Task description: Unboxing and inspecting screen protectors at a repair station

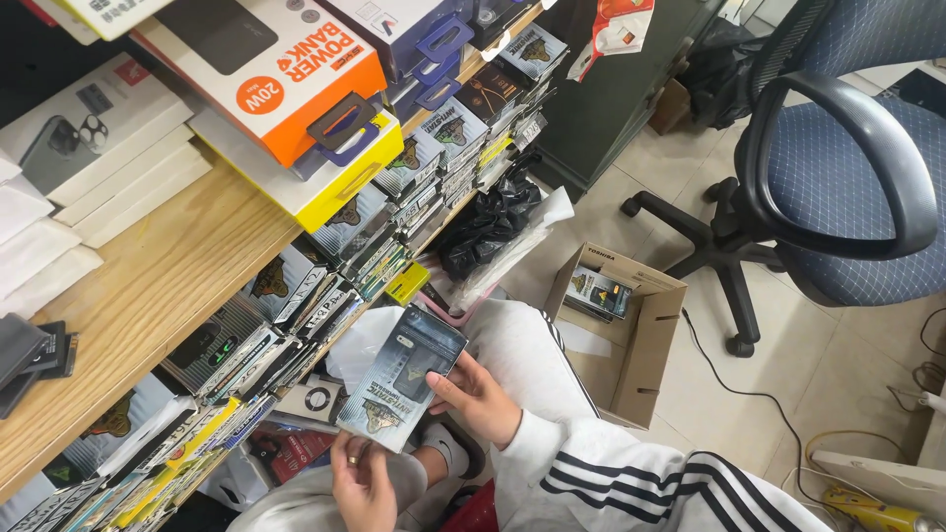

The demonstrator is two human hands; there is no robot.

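Holding a flat grey packet between both hands, the person keeps it low in the middle of the view, just in front of the shelf edge; its long axis runs from lower left to upper right, the top end tilted toward the shelves and the printed face turned up to the camera. Left hand sits under the packet's lower end, a ring on one finger, its fingers curled together on that bottom edge; right hand is clamped on the right long edge, thumb on the face and the other fingers behind.

At the left a wooden shelf carries white boxes in a stack and, above, one orange and white box; along the shelf's front edge stand rows of like packets, too many to count. Right of them a black plastic bag lies on the pale tiled floor; then one open cardboard box with a few packets inside; a black cable trails across the tiles; one blue office chair with black arms stands at the far right. White trousers with black stripes fill the bottom.
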